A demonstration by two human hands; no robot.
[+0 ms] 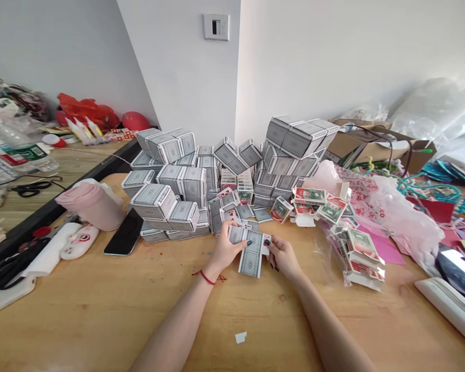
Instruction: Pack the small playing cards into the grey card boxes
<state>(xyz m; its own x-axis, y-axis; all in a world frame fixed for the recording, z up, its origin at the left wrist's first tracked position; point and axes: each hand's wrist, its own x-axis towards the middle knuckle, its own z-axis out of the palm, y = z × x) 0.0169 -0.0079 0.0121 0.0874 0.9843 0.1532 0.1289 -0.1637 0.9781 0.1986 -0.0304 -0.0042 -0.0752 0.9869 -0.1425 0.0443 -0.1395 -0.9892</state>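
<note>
Several playing cards [251,257] with grey patterned backs are pinched in my left hand [232,246], its thumb lying across them. My right hand [281,254] grips a playing card [265,245] at the right edge of these, its face partly showing. Just beyond my hands lie loose playing cards [228,200], some face up with red pips. Behind them rise stacked blocks built from grey-backed cards, one pile on the left [170,199] and another on the right [294,137]. How the cards in my fingers join is partly hidden.
Opened red-and-green card boxes [358,248] lie to the right by a crumpled plastic bag [372,194]. At left are a phone [124,235], a pink roll [96,204] and black scissors [17,263]. A white paper scrap [241,337] lies near the front. The wall [186,72] stands behind.
</note>
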